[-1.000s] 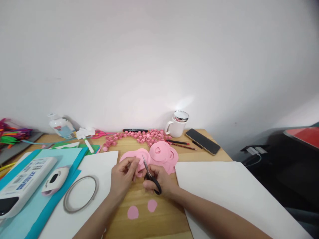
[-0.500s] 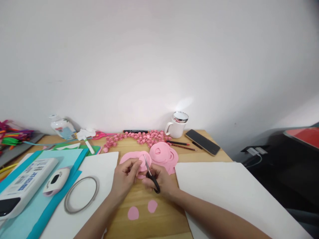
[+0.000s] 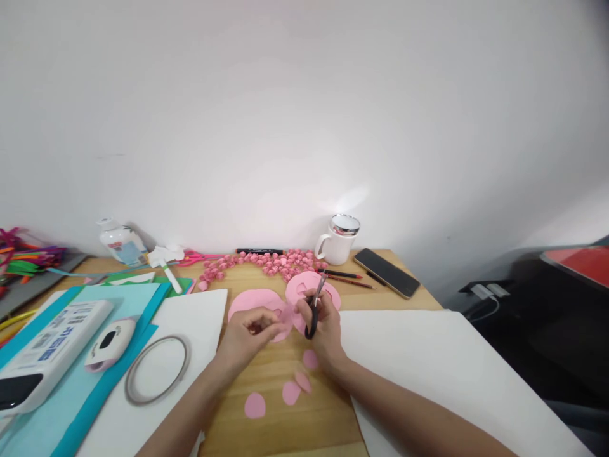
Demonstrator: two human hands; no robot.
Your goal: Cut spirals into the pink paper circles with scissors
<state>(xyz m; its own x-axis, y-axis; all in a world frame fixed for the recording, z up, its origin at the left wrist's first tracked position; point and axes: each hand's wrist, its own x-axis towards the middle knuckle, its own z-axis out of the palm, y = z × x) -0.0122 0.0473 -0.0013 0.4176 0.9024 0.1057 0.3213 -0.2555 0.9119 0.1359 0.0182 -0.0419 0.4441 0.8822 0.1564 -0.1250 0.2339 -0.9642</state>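
My right hand (image 3: 324,324) is wrapped around the black handles of a pair of scissors (image 3: 313,316), whose blades point up and away. Beside it on the left, my left hand (image 3: 252,333) has its thumb and fingers curled together. Whether anything is between those fingertips I cannot make out. A blurred bit of pink paper shows between the two hands. Behind them lie large pink paper rounds (image 3: 254,299) and more pink paper with cut openings (image 3: 304,280). Nearer me are small pink discs (image 3: 255,405) on the wood, one of them blurred (image 3: 302,381).
Curled pink paper pieces (image 3: 271,261) line the back, near a white mug (image 3: 339,240) and a phone (image 3: 387,271). White sheets (image 3: 428,355) flank the work spot. At left are a roll of tape (image 3: 157,370), a white device (image 3: 110,343) and a bottle (image 3: 121,242).
The hands have moved apart, and the scissors have swung to the right, away from the paper round. Two more small pink discs appear near the right wrist, one blurred as if dropping.
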